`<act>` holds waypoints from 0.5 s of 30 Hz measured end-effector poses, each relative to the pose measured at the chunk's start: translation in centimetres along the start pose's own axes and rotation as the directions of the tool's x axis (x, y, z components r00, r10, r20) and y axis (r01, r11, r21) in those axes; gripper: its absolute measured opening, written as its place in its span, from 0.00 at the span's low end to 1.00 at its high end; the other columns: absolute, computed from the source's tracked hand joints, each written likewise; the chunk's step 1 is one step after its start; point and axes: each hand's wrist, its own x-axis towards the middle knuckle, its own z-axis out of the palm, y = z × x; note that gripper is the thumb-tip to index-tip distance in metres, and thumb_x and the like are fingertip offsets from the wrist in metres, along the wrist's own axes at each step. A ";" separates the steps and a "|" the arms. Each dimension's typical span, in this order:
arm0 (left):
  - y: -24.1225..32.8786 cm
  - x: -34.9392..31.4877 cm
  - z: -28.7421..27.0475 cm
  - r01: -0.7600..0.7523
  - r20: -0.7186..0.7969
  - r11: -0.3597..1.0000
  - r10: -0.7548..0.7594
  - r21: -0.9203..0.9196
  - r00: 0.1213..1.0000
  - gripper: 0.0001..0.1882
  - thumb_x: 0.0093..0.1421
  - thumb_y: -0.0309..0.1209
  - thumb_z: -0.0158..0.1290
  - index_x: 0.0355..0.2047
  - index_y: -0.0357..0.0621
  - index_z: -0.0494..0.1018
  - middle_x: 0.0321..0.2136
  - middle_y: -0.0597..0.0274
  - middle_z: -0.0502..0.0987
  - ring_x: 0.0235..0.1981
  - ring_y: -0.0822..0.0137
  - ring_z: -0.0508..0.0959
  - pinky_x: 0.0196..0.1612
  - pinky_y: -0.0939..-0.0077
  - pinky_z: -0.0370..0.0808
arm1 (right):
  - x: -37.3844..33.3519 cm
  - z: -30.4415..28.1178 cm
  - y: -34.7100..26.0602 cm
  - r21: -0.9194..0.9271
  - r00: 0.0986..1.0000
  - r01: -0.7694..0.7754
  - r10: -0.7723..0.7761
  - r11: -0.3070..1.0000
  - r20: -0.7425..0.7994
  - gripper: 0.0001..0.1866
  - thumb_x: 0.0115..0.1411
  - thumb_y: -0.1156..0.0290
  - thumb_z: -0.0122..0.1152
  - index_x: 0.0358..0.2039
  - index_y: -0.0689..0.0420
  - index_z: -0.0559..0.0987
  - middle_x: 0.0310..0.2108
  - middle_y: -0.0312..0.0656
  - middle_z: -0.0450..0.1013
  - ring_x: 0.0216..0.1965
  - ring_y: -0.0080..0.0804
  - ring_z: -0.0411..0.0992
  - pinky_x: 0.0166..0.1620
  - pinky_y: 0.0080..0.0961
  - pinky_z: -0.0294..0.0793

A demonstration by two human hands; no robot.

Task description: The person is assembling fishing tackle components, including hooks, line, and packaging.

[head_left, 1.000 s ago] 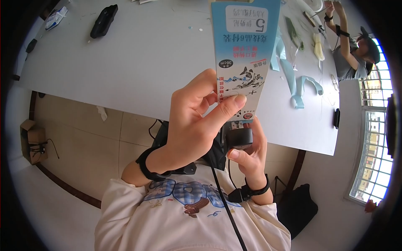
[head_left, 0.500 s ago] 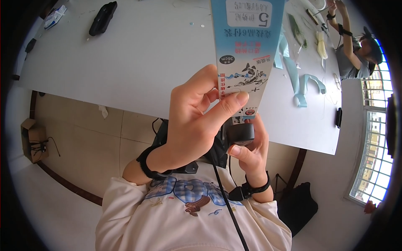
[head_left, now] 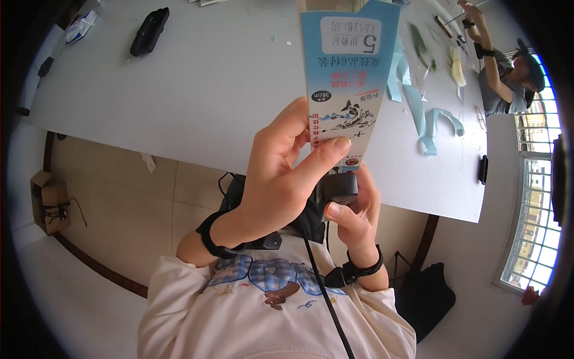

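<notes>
**Card pinched upright in the left hand, clutter crowding one to two o'clock**

Taking the hands as the clock's centre, the blue-and-white card (head_left: 347, 90) rises toward twelve, its lower end clamped between the left hand's (head_left: 281, 167) thumb and fingers. The right hand (head_left: 360, 218) curls about a black block (head_left: 341, 188) just below the card; whether it grips that block I cannot tell, as the block hides part of the fingers.

Looped light-blue ribbon (head_left: 426, 143) lies at two, nearest the card; beyond it come a green clump (head_left: 423, 48) at one and a pale yellow bundle (head_left: 458, 67) at two, with another person (head_left: 505, 87) past them. A black tray (head_left: 148, 31) sits at ten, well apart. A black cable (head_left: 329, 299) trails at six.

The surface's (head_left: 209, 90) near edge passes behind the hands, from nine to a corner at four. Its widest bare stretch opens from nine to eleven.
</notes>
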 end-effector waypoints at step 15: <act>-2.1 0.6 -1.7 0.052 0.142 0.987 -0.074 0.155 0.987 0.24 0.54 0.32 0.55 0.49 0.37 0.63 0.41 0.61 0.72 0.42 0.71 0.72 0.45 0.75 0.69 | 0.6 0.0 1.0 -0.034 0.996 0.033 -0.036 0.999 -0.082 0.27 0.46 0.72 0.67 0.47 0.65 0.69 0.34 0.35 0.65 0.36 0.22 0.65 0.40 0.17 0.64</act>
